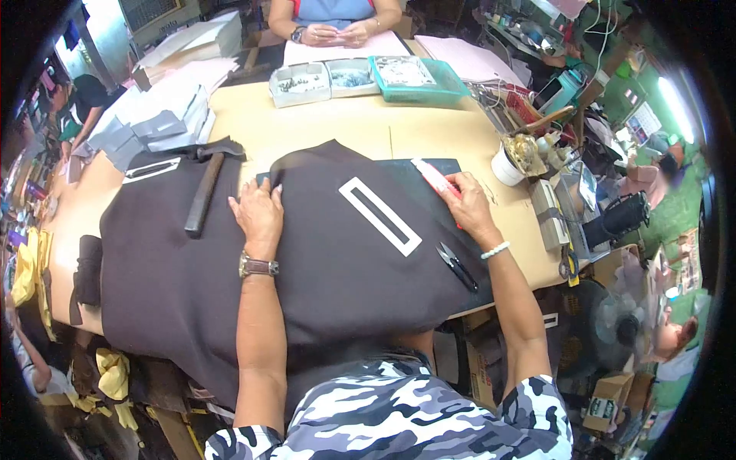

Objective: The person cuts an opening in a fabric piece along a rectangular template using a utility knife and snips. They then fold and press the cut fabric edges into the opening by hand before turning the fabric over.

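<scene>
Dark fabric (330,284) lies spread over the table and hangs over its near edge. My left hand (261,215) rests on it, fingers spread and holding nothing. In my right hand (471,207) is a red-and-white tube (431,174), its white end pointing up and left; its contents cannot be seen. A white rectangular frame-shaped piece (409,244) lies on the fabric between my hands. Black-handled thread snips (460,272) lie below my right hand. To the left of my left hand is a hammer (205,195), and another white frame piece (152,169) lies beyond it.
A dark mat (445,164) shows under the fabric's far right. Clear trays (300,96) and a teal tray (418,96) of small parts stand at the back, before another person's hands (337,34). A white tub (506,166) stands right; paper stacks (172,123) lie left.
</scene>
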Tool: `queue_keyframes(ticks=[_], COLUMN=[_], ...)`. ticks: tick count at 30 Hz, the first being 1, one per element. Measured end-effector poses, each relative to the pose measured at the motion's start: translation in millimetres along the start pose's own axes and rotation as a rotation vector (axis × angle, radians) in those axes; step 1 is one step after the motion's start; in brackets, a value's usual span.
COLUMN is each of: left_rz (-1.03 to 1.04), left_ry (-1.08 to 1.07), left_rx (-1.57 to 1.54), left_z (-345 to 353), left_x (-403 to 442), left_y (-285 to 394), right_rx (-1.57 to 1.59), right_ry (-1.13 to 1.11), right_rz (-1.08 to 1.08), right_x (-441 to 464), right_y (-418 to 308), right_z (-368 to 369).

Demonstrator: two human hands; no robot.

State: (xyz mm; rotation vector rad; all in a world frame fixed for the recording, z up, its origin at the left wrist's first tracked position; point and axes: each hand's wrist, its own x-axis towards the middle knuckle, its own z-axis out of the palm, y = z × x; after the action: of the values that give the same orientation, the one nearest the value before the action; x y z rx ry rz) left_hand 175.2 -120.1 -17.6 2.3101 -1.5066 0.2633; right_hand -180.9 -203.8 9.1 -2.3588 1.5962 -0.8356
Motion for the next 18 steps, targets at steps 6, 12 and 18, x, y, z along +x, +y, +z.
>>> queue_keyframes(ticks=[6, 12, 18], left_rz=[-0.014, -0.022, -0.309], left_ry=[0.147, -0.487, -0.523], left_rx=[-0.551, -0.677, -1.345], left_z=[-11.1, -56.8, -35.4], left_x=[2.6, -6.4, -6.3], left_y=[15.7, 39.0, 44.5], right_rx=[-0.299, 0.084, 0.355], right_ry=[0.196, -0.283, -0.153], right_rz=[-0.156, 0.262, 0.329], right_x=[-21.2, -100.5, -112.6], right_y=[-31.4, -51.6, -37.0], right_z=[-21.3, -64.0, -58.6])
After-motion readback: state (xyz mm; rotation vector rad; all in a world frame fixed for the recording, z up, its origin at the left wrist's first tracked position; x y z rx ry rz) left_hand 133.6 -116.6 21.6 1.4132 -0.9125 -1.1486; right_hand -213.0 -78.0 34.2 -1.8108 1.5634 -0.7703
